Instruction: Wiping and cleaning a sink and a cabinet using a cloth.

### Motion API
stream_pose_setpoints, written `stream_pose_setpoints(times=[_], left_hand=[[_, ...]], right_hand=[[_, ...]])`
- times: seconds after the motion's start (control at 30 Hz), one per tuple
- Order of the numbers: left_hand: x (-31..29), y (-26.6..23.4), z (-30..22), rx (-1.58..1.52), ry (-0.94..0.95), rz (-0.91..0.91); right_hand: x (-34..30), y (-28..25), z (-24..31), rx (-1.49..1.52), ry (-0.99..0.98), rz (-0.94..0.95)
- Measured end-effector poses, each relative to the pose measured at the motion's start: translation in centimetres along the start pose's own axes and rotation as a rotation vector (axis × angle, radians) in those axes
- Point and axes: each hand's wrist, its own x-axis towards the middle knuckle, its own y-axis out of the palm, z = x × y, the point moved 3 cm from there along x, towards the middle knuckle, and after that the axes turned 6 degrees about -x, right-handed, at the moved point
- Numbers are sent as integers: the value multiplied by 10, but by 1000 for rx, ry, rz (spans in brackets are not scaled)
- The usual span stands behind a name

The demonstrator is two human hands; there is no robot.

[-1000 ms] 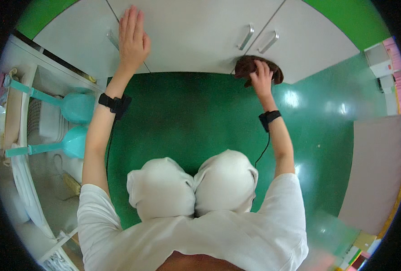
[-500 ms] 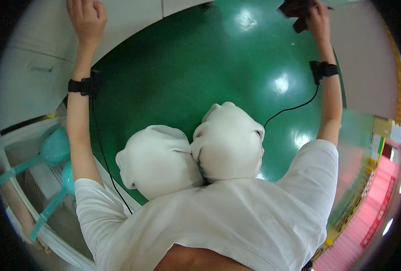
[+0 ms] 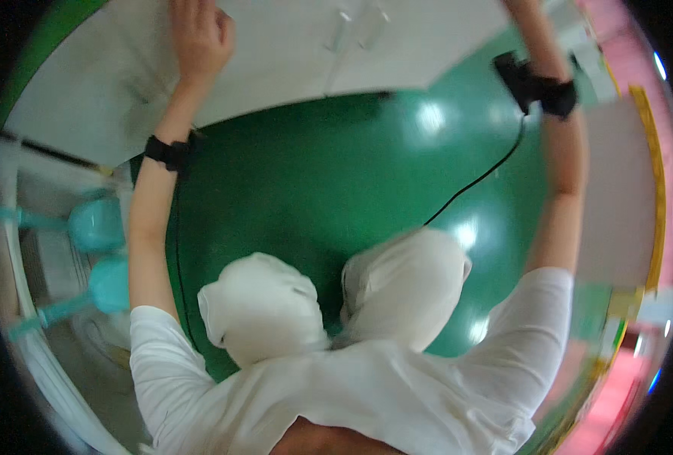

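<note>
My left hand (image 3: 202,45) is at the top left, raised in front of the pale cabinets. Its fingers run up past the upper edge and the fingertips are cut off, so I cannot tell whether it grips anything. A black band with a small device (image 3: 171,153) sits on that wrist. My right forearm (image 3: 564,144) stretches up on the right side, blurred by motion, and its hand lies beyond the top edge. Another black strapped device (image 3: 537,85) is on it, with a black cable (image 3: 476,182) trailing down behind my knees.
White cabinet doors (image 3: 276,57) with two handles stand ahead. The green floor (image 3: 306,167) is glossy. At left, two teal long-handled ladles (image 3: 97,225) lie in a white-rimmed basin (image 3: 29,296). A pale panel with a yellow edge (image 3: 658,189) stands at right.
The view has swung, bringing the cabinet doors with handles in at the top. My right hand, which held a dark brown object, has passed out of the upper edge.
</note>
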Motion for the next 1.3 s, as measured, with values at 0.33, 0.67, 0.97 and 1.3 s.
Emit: stream_pose_setpoints(times=[0.33, 0.67, 0.97, 1.3], left_hand=[[27, -56, 9, 102, 80, -89], [9, -26, 15, 51, -106, -43], [-11, -35, 24, 105, -49, 0], [-23, -33, 16, 13, -198, 41]], right_hand=[[-7, 36, 66, -180, 221, -199], [-163, 111, 148, 201, -234, 197], [-296, 132, 233, 322, -701, 499], [-210, 98, 144, 197, -63, 297]])
